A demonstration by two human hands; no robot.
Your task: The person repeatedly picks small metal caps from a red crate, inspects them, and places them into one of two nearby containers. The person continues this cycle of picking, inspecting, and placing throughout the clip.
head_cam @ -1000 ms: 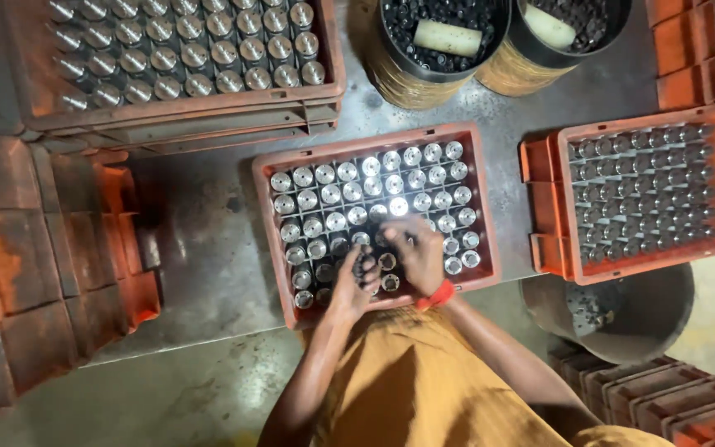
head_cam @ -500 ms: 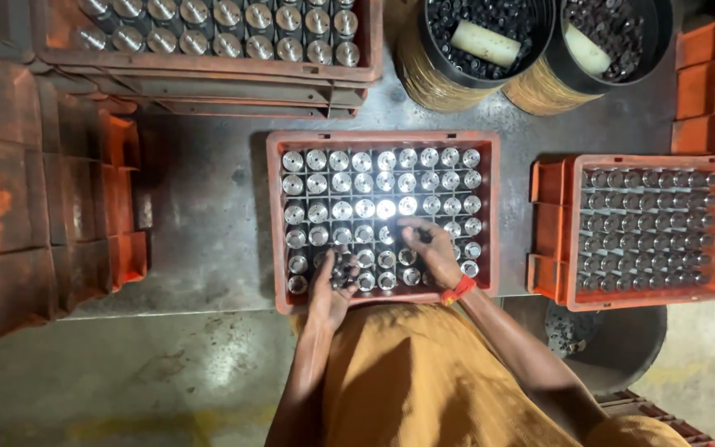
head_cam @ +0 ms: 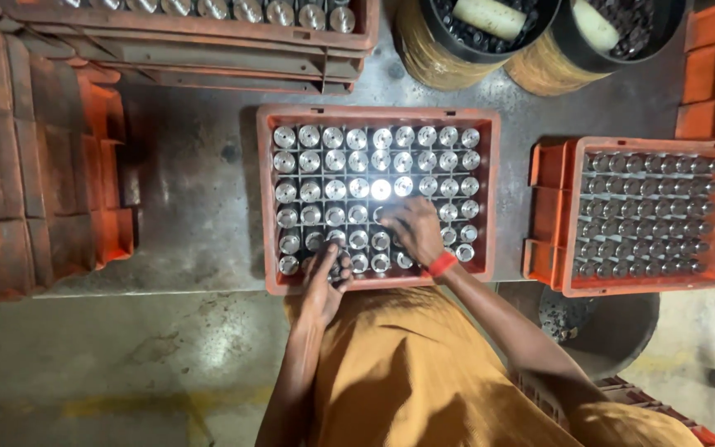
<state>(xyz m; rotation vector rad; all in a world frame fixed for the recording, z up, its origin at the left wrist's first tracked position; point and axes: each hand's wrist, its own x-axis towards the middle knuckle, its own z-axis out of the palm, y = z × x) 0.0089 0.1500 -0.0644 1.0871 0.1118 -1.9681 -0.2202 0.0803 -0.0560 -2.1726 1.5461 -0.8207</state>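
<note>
A: We had both hands down in the middle crate point(head_cam: 490, 199), the one packed with shiny metal cylinders point(head_cam: 333, 189) standing on end in a grid.

B: Right. Our left hand point(head_cam: 324, 277) was at the near edge, fingers curled around one cylinder point(head_cam: 339, 266) in the front row, so we'd call that grasping. The right hand point(head_cam: 414, 230) lay spread over the rows just beside it, palm down on the tops. Whether it gripped anything underneath, we could not tell; the hand hid that.

A: Each cylinder sat upright in its own cell. We judged the dividers were there to keep the pieces apart, so they would not knock together.

B: And standing them on end left the flat tops showing, which caught the light. One near the centre point(head_cam: 381, 189) glared white.

A: There was a red band point(head_cam: 441, 265) on our right wrist, and our tan garment point(head_cam: 407, 372) filled the bottom of the view, pressed up to the crate's near wall.

B: Further out, a second crate point(head_cam: 552, 215) to the right held darker pieces in a tighter grid. It stood apart from ours, on the same grey surface point(head_cam: 192, 165).

A: Another filled crate point(head_cam: 208, 29) sat beyond, on top of a stack. Two round bins point(head_cam: 424, 50) with dark small parts stood at the far right, each with a pale block lying in it.

B: Stacked crates point(head_cam: 35, 165) lined the left.
</note>
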